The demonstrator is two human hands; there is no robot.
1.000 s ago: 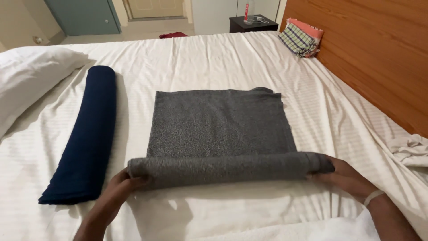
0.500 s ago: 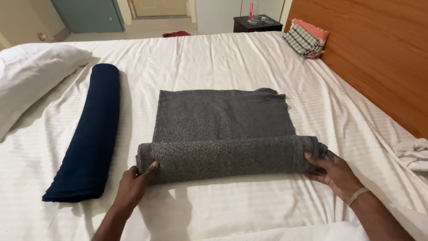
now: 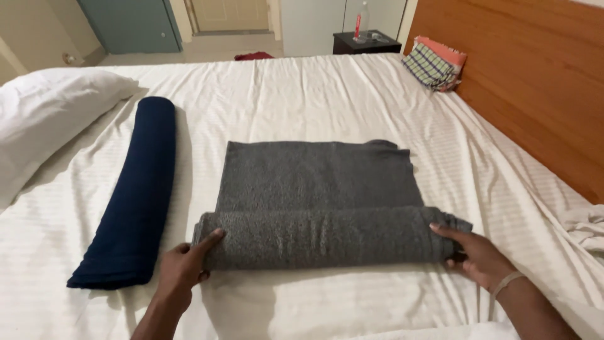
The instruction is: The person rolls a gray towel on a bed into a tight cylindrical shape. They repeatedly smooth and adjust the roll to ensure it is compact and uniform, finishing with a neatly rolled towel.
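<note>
Two hands worked at the near end of a grey towel (image 3: 321, 189) spread on the white bed sheet (image 3: 302, 107). The left hand (image 3: 184, 267) sat at the left end of the rolled part (image 3: 327, 236), its fingers curled against the roll's end and thumb up over the nap, gripping nothing between them but pressing in. The right hand (image 3: 475, 255) lay at the right end, fingers spread flat along the roll's side and over the loose corner there, a thin band at its wrist. Placed one at each end, the hands appeared set so as to keep the roll even across its width and stop either end from slipping ahead.

That roll's long axis ran left to right across the bed, square to the person. The unrolled flat part stretched away from it toward the far side, its far edge slightly rumpled at the right corner. The roll touched the sheet and lay on the towel's own near end.

Just left of it, well clear of the grey cloth, a dark blue rolled towel (image 3: 129, 195) lay with its long axis running near to far, tilted a little so its far end leaned right. A white pillow (image 3: 47, 119) rested at the far left. Folded checked cloths (image 3: 434, 63) sat at the far right against the wooden headboard (image 3: 541, 82), and a dark bedside table (image 3: 365, 43) stood beyond the bed.
</note>
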